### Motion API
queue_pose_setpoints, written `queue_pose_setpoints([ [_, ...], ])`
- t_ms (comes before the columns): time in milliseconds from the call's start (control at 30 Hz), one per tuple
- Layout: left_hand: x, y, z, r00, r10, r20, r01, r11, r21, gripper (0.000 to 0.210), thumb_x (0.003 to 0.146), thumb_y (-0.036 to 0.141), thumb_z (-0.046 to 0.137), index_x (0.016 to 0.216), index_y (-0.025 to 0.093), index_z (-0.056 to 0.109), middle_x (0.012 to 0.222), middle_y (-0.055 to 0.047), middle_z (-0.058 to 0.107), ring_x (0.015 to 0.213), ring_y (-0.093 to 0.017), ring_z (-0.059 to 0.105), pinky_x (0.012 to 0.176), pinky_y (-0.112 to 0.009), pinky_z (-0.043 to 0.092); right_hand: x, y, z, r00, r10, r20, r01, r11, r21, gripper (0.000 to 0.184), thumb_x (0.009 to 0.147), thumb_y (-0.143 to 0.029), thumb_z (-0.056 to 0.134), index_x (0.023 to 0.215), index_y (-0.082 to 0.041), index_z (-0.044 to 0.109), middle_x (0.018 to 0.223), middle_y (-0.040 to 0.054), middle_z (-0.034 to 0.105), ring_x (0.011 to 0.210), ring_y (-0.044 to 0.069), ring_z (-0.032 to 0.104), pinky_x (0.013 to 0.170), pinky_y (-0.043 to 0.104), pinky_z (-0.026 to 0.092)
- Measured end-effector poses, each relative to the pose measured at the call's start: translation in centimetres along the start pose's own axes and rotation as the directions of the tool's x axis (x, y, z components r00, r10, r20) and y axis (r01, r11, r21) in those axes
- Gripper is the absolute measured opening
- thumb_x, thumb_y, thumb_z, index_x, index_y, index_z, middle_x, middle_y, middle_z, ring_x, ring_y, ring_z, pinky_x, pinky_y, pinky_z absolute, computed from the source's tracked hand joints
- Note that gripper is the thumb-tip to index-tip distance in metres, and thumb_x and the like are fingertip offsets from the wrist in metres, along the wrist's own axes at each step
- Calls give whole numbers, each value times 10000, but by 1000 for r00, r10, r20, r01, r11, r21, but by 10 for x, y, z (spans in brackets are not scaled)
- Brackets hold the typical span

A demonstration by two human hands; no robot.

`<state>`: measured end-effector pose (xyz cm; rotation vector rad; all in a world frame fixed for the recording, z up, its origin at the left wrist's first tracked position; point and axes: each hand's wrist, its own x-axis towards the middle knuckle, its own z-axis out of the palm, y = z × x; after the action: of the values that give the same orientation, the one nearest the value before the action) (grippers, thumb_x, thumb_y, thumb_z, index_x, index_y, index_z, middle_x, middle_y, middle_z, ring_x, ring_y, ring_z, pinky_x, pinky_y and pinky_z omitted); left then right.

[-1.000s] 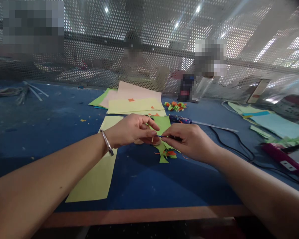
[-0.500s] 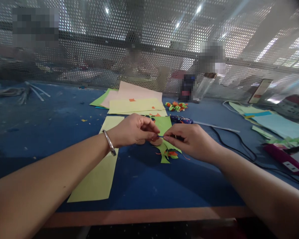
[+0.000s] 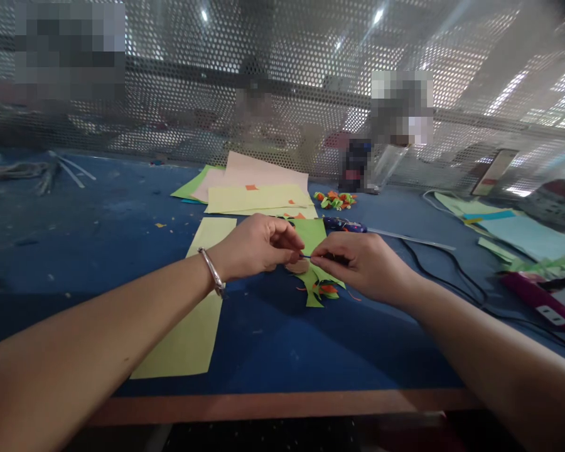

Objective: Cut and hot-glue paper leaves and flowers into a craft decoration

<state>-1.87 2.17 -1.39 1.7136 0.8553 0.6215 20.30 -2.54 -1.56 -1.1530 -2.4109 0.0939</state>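
Note:
Over the middle of the table, my left hand (image 3: 268,246) and my right hand (image 3: 365,258) meet with their fingertips close together. A thin blue stick (image 3: 306,256) spans the small gap between them. My right thumb and forefinger pinch one end of it; the other end goes into the closed fingertips of my left hand, where any further piece is hidden. Just below lie a flat tan round piece (image 3: 297,267) and cut green paper scraps (image 3: 315,297) with orange bits (image 3: 328,289). Behind the hands is a bright green sheet (image 3: 311,230).
A long pale yellow sheet (image 3: 183,351) lies under my left wrist. Stacked paper (image 3: 263,168) and a green-and-orange paper cluster (image 3: 335,200) are farther back. A dark blue patterned handle (image 3: 343,225) with a clear rod, black cord (image 3: 456,300) and magenta bar (image 3: 537,298) lie rightward. Perforated metal screen (image 3: 292,75) behind.
The view has shifted slightly. Both hands keep nearly the same pinch on the blue stick, with only a slight shift of the fingers.

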Motion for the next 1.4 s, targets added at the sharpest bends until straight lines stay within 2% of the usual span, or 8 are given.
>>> queue_pose_setpoints([
  [167,0,1,1,999,-19,-41,19,1000,-9,144,747,121,731,885,135,693,812,-63,724,673,-130,638,539,-225,446,0,2,2,1000,-6,1,6,1000,5,167,950,-250,584,907,-162,720,830,50,704,752,160,621,658,256,410],
  [300,-1,1,0,999,-43,-6,43,998,-45,180,758,143,736,931,135,689,862,-72,732,712,-136,657,549,-221,456,-1,2,3,1000,5,-10,-5,1000,16,183,960,-266,574,911,-168,721,835,46,707,756,160,622,666,259,417],
  [500,-2,-1,-1,999,36,-40,-37,998,-44,268,753,137,744,1004,164,654,997,-79,735,856,-157,685,641,-238,511,1,0,1,999,31,6,-31,999,21,212,976,-278,545,915,-169,717,856,50,713,758,158,628,669,263,425],
  [833,3,-4,-10,980,144,-136,-148,989,-17,257,721,116,774,947,139,654,910,-64,721,863,-158,686,826,-317,553,1,3,-6,997,74,1,-74,997,-32,241,969,-297,528,895,-175,722,841,51,724,742,163,638,646,262,410],
  [967,7,-9,-18,965,104,-239,-115,993,-32,382,714,134,803,1046,149,613,922,-63,705,822,-170,700,781,-339,577,1,13,-13,986,167,25,-164,983,-78,251,955,-326,537,867,-190,729,764,29,710,646,151,609,591,263,372],
  [1067,8,-12,-19,963,52,-264,-60,998,-25,421,713,121,806,1071,163,588,873,-39,696,768,-162,706,758,-334,570,1,22,-13,964,263,48,-256,959,-119,250,932,-352,554,849,-198,733,682,9,689,584,144,577,546,263,330],
  [1267,6,-10,-13,985,-68,-158,45,989,-144,438,714,74,787,1075,172,559,834,-28,694,732,-139,681,692,-276,538,4,31,-10,945,318,82,-301,938,-173,268,911,-368,559,825,-198,748,643,6,689,568,147,577,538,269,320],
  [1400,5,-8,-11,989,-66,-136,44,986,-158,495,698,88,805,1106,186,543,889,-31,687,723,-132,671,662,-262,519,5,26,-11,949,304,84,-295,950,-101,270,910,-367,567,797,-189,736,599,3,668,521,133,558,523,263,330],
])
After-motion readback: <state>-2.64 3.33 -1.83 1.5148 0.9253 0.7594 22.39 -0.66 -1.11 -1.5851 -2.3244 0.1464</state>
